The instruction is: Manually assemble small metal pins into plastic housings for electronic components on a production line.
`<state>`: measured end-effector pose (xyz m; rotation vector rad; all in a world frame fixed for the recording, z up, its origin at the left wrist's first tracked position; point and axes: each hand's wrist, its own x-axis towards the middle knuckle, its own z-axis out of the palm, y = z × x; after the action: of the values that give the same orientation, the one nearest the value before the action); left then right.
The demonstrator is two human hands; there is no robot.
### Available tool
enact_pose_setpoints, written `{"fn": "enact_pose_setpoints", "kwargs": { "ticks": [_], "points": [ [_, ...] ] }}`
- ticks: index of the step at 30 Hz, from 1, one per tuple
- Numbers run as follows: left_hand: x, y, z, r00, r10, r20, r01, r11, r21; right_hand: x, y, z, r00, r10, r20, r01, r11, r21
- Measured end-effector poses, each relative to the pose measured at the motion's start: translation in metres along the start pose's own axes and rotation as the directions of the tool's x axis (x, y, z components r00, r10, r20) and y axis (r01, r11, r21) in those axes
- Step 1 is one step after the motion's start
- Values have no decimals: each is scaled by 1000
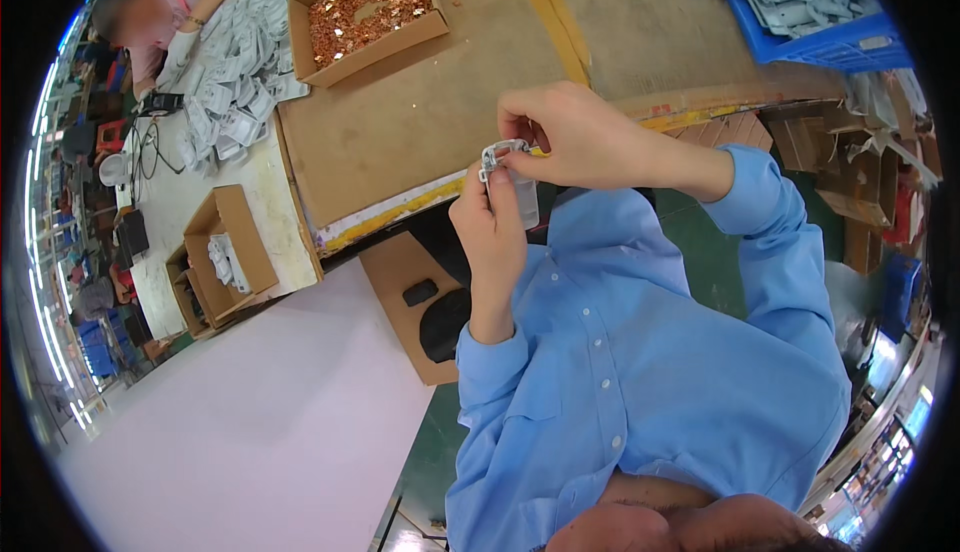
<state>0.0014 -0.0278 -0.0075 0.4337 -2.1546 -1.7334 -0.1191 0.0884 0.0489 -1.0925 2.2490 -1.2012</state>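
Above the near edge of the table, both my hands meet on a white plastic casing [525,202] with a rounded, hollowed upper end. My left hand [492,227] is closed round its left side, thumb pointing up along it. From the right, my right hand [570,127] bends over the upper end, its thumb and curled fingers pinching the rim. Whether a small part sits between those fingertips is hidden. Beyond my hands, an open cardboard box [370,64] holds many small copper-coloured metal pieces [365,12].
White plastic parts [235,82] lie heaped at the far left, near a person [170,2] wearing a glove. A blue crate [830,52] of similar parts stands far right. Small cardboard boxes [255,252] sit left on the cardboard-covered table [400,142]. A white panel [270,412] extends lower left.
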Motion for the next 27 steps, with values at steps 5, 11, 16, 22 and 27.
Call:
{"fn": "enact_pose_setpoints", "kwargs": {
  "ticks": [5, 11, 16, 22, 27],
  "points": [
    [-1, -4, 0, 998, -26, 52, 28, 998, -53, 2, 0, -6, 996, 18, 82, -16, 1000, -26],
    [1, -6, 1, 997, -32, 75, 33, 999, -22, 6, 3, -8, 994, -4, 113, 14, 996, -85],
    [4, -7, 4, 999, 8, 33, -8, 1000, -16, 8, 4, -6, 993, 6, 121, 6, 995, -102],
    [14, -10, -18, 986, -46, 161, 32, 996, 88, 15, 14, -8, 997, 36, 64, -37, 999, 4],
    [44, -19, -74, 990, -101, -96, 117, 976, 186, 18, 57, -42, 993, 78, -85, -75, 996, 36]
  ]
}}
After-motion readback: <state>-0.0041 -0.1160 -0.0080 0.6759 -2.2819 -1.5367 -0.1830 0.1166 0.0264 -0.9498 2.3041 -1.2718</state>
